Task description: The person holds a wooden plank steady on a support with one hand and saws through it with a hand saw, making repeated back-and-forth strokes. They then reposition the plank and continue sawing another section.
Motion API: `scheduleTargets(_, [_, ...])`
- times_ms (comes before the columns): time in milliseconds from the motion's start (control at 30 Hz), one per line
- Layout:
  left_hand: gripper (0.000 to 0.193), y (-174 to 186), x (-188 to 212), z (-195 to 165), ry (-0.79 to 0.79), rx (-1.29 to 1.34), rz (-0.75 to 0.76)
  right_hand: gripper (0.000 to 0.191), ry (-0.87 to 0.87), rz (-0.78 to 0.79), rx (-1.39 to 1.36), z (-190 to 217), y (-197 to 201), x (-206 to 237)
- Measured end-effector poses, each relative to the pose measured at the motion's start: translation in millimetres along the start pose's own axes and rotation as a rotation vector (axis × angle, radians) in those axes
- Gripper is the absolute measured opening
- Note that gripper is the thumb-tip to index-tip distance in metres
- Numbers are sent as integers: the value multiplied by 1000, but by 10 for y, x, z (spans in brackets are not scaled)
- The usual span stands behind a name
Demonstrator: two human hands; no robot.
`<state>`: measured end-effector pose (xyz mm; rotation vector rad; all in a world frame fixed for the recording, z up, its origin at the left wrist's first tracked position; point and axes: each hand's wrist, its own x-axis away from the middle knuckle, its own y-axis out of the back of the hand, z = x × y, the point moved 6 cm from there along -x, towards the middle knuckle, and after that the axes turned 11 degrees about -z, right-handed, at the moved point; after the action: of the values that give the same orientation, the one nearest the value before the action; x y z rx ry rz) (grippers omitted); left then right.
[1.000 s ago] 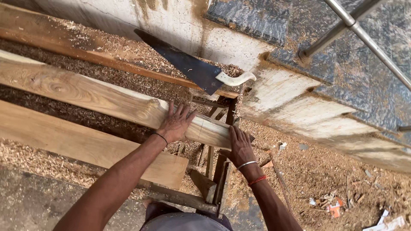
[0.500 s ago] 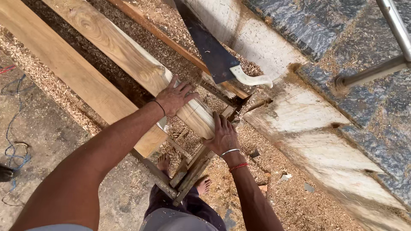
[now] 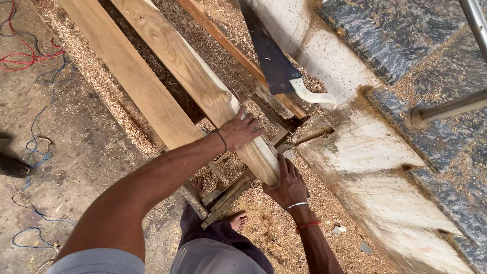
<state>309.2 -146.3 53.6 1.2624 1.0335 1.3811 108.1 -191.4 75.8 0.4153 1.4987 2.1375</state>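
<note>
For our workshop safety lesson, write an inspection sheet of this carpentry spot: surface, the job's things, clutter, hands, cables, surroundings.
Surface: concrete floor, thick with sawdust near the wall.
Job's things: pale plank, slanting, its near end raised over a low wooden stand.
Clutter: second plank alongside on the floor; hand saw with a white handle lying by the wall; small scraps in the sawdust.
Hands: left hand flat on top of the pale plank; right hand cupping its end, grip partly hidden.
Cables: red cable and blue cable loose on the floor at left.
Surroundings: stained white wall; metal rail; bare foot below.
</note>
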Motion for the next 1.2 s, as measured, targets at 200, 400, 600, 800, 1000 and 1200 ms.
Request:
scheduleTargets(200, [101, 24, -70, -588, -56, 0, -32, 108, -48, -22, 3, -346, 149, 386])
scheduleTargets(400, [133, 18, -58, -768, -194, 193, 106, 112, -74, -29, 21, -513, 155, 650])
scheduleTargets(600, [123, -112, -207, -720, -292, 334, 236, 98, -231, 66, -118, -722, 94, 635])
scheduleTargets(800, [99, -255, -576, -771, -301, 350, 106, 68, -628, 81, -56, -883, 29, 473])
scheduleTargets(1000, [89, -197, -663, -849, -266, 336, -71, 66, -750, 26, 78, -886, 26, 539])
scheduleTargets(1200, [83, -209, -604, -901, -273, 312, -135, 63, -745, 78, 162, -1010, -54, 635])
